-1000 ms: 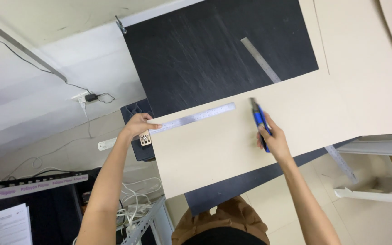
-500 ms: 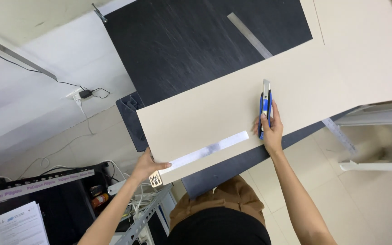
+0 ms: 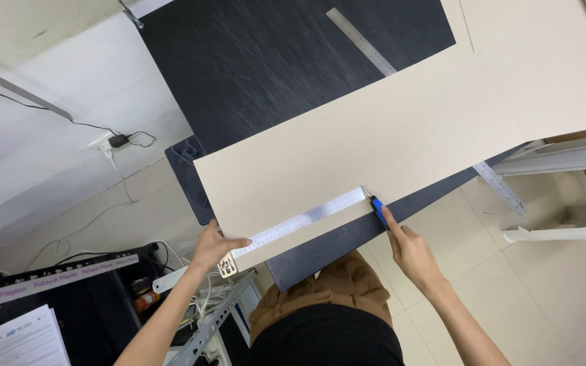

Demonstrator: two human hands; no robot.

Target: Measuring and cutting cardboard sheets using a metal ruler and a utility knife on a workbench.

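Observation:
A long beige cardboard sheet (image 3: 401,135) lies across a black cutting mat (image 3: 252,61). A metal ruler (image 3: 306,218) rests along the sheet's near edge. My left hand (image 3: 213,245) presses the ruler's left end down, fingers spread flat on it. My right hand (image 3: 412,251) grips a blue utility knife (image 3: 378,211), whose tip touches the sheet at the ruler's right end.
A second steel ruler (image 3: 361,41) lies on the mat at the far side, and a third ruler (image 3: 500,186) pokes out under the sheet at right. A white plastic stool (image 3: 564,196) stands right. A power strip with cables (image 3: 113,142) lies on the floor left.
The ruler has come toward me to the sheet's near edge, my left hand moving with it. My right hand has brought the knife from mid-sheet to the ruler's right end.

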